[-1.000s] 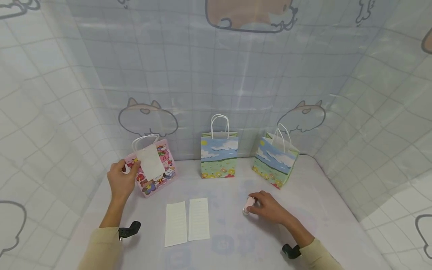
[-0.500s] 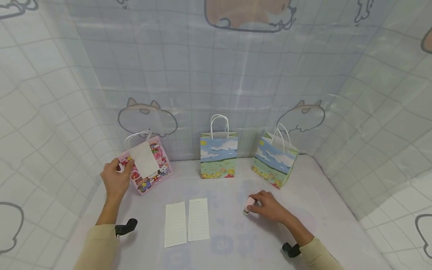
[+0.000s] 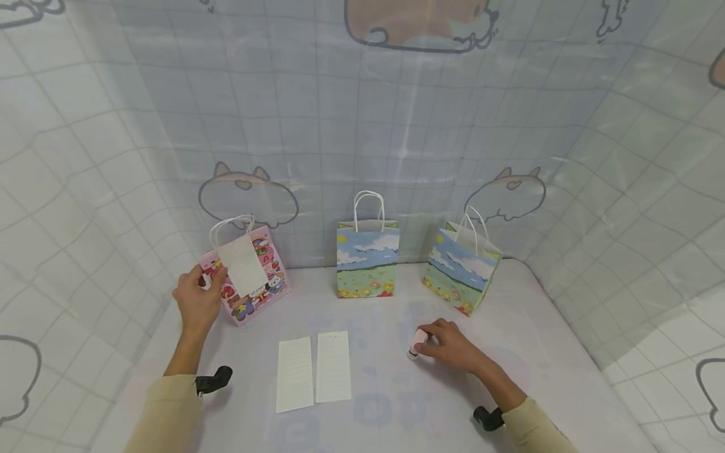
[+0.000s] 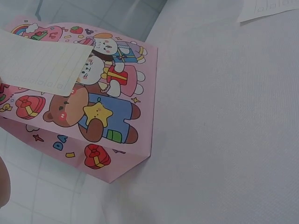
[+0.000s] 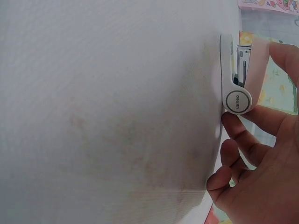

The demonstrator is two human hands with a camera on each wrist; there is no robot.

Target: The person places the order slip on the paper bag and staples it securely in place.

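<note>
My left hand (image 3: 197, 298) pinches the left edge of a pink paper gift bag (image 3: 274, 265) printed with cartoon animals, thumb in front. A lined paper slip (image 3: 243, 265) lies against the bag's front, below its white handles. In the left wrist view, that slip (image 4: 42, 63) covers part of the bag's print (image 4: 100, 112), and only a sliver of the hand shows. My right hand (image 3: 450, 347) holds a small pink and white stapler (image 3: 418, 344) on the table. The right wrist view shows the stapler (image 5: 238, 101) between thumb and forefinger, its other end apart.
Two lined paper slips, a left one (image 3: 294, 375) and a right one (image 3: 333, 367), lie side by side at the front. A landscape-print gift bag (image 3: 368, 264) stands upright at back centre. Another (image 3: 461, 270) stands turned at right. Patterned sheeting (image 3: 317, 126) walls the back and sides.
My left hand has shifted the pink gift bag, with its slip, left and slightly back. It has barely moved in the last half second. The right hand and stapler stay in place.
</note>
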